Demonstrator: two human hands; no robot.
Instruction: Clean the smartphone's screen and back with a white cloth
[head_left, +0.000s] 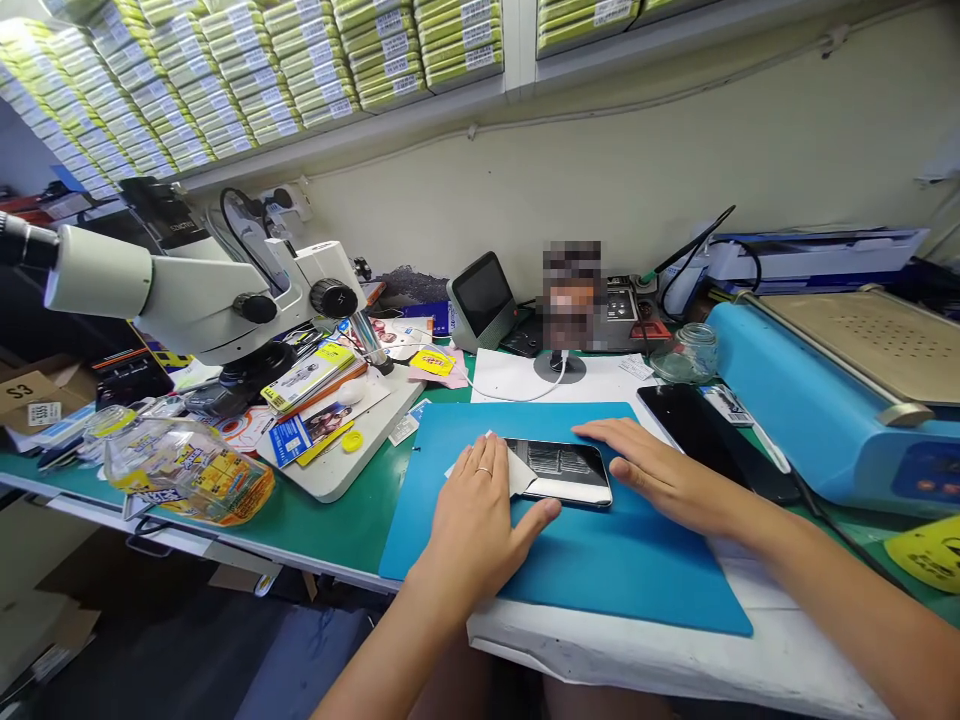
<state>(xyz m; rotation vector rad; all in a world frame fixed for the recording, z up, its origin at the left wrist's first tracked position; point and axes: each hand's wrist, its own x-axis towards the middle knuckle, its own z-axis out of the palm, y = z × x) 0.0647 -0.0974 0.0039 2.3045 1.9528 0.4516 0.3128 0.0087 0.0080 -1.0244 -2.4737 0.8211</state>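
A smartphone [566, 465] lies face up on a blue work mat [600, 560], its dark screen catching a reflection. My left hand [476, 510] rests flat over the phone's left end, fingers stretched out together and thumb apart. Beneath those fingers is a white wipe [519, 472], pressed against the screen; most of it is hidden. My right hand [652, 465] hovers or rests just right of the phone, with its fingers extended and nothing in it. Whether it touches the mat I cannot tell.
A larger black tablet-like device [712, 440] lies right of the mat, beside a blue machine [810, 390]. On the left stand a microscope [202, 290] and a clear plastic jar [187, 470]. A white cable [517, 398] runs behind the mat. Stacked packets [390, 50] fill the shelf above.
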